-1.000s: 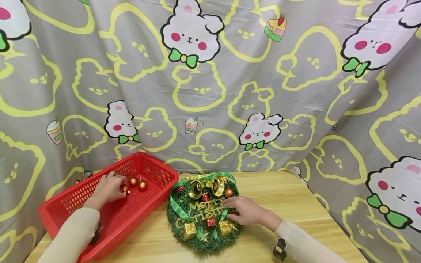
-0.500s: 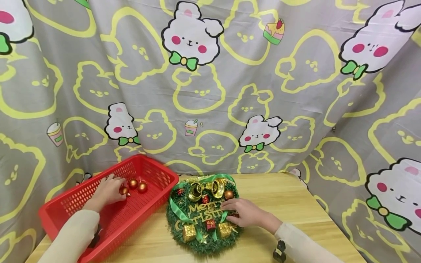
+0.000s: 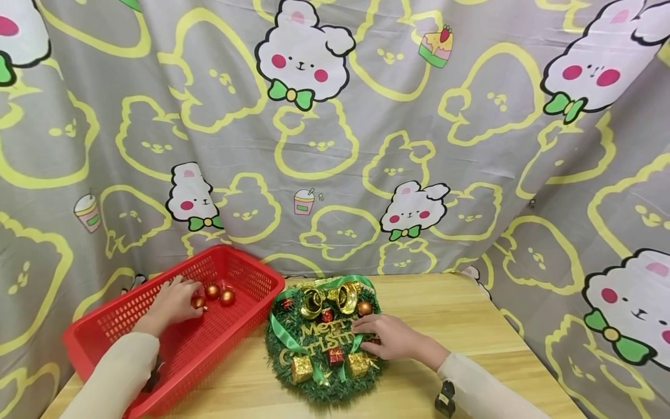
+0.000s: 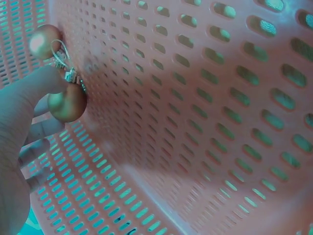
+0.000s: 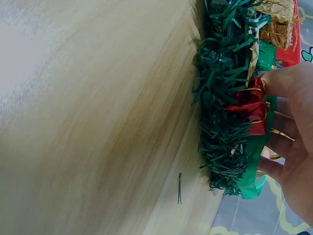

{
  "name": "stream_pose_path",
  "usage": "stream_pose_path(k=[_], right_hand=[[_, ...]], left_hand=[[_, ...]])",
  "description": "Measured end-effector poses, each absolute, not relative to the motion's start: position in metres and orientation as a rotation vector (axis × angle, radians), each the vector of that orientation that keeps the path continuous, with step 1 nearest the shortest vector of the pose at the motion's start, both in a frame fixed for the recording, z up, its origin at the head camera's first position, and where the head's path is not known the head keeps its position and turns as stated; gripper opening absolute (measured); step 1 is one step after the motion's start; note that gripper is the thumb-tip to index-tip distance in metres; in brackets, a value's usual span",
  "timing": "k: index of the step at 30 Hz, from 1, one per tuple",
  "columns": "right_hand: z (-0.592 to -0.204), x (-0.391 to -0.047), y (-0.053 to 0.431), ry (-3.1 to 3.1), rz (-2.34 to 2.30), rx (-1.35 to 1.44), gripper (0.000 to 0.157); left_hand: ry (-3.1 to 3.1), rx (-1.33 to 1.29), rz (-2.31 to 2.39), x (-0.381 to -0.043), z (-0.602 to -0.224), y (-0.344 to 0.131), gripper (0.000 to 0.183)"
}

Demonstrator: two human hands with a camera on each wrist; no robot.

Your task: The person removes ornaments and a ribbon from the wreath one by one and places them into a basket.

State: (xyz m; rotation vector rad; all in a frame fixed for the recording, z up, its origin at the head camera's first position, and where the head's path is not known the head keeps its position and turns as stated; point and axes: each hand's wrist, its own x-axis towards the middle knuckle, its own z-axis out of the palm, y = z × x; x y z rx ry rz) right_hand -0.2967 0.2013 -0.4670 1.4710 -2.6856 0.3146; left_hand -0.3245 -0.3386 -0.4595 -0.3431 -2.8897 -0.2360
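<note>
My left hand reaches into a red plastic basket. Its thumb and fingers pinch a shiny copper-coloured Christmas bauble, close to the cap. A second bauble lies just beyond in the left wrist view; the head view shows two loose ones beside the hand. My right hand rests on the right side of a green tinsel Christmas wreath, fingers over the gold lettering. In the right wrist view its thumb touches the wreath by a small red gift box and green ribbon.
Gold bells, gold gift boxes and one copper bauble decorate the wreath. It lies on a wooden table, right of the basket. A patterned curtain hangs behind and around the table.
</note>
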Motion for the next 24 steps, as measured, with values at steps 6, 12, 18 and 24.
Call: stream_pose_path(k=[6,12,18,24], right_hand=[[-0.467,-0.298,0.201,-2.675,0.314,1.48,0.036],[-0.468,-0.298,0.201,-2.683,0.323,1.479,0.037],[-0.469,-0.298,0.201,-2.651,0.326,1.501,0.036],[-0.469,-0.298,0.202,-2.646,0.326,1.49,0.036]], left_hand=[[-2.858,-0.338,-0.252,-0.323,-0.455,-0.334,0.041],[-2.79,-0.351,-0.279,-0.321,-0.446,-0.329,0.035],[-2.735,-0.364,-0.314,-0.319,-0.428,-0.321,0.036],[-2.622,-0.427,-0.288,-0.32,-0.404,-0.309,0.033]])
